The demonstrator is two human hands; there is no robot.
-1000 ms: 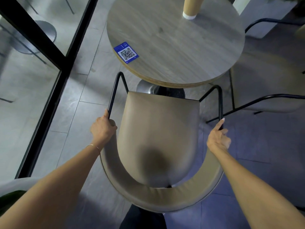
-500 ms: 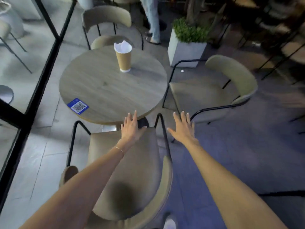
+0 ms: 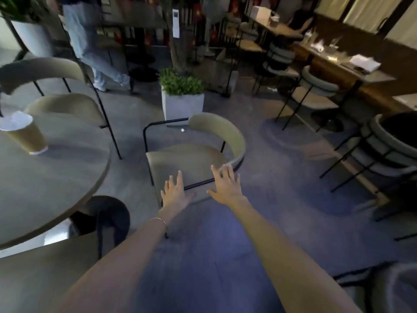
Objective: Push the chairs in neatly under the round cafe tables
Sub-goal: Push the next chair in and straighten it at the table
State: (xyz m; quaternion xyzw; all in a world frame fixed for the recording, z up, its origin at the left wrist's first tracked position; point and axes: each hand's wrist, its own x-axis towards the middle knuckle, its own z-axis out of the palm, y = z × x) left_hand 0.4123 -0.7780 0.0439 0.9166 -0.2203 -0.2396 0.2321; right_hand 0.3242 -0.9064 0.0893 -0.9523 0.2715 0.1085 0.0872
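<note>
A round wooden cafe table (image 3: 52,177) fills the left side, with a paper cup (image 3: 24,134) standing on it. A beige chair with a curved back and black metal frame (image 3: 203,152) stands to the table's right, a gap between its seat and the table edge. My left hand (image 3: 174,192) and my right hand (image 3: 225,185) are stretched out over the chair's near armrest, fingers spread, holding nothing. Another beige chair (image 3: 61,105) stands beyond the table. The seat of a third chair (image 3: 45,272) shows under the table's near edge at bottom left.
A white planter with green leaves (image 3: 182,98) stands just behind the chair. A person's legs (image 3: 94,55) pass at the back left. More chairs and tables (image 3: 320,86) line the right side, and another chair (image 3: 388,143) stands at far right. Grey floor lies between.
My hands let go of the near chair, which now sits tucked under the table. The view swung right and up, and both open hands reached toward the chair on the right.
</note>
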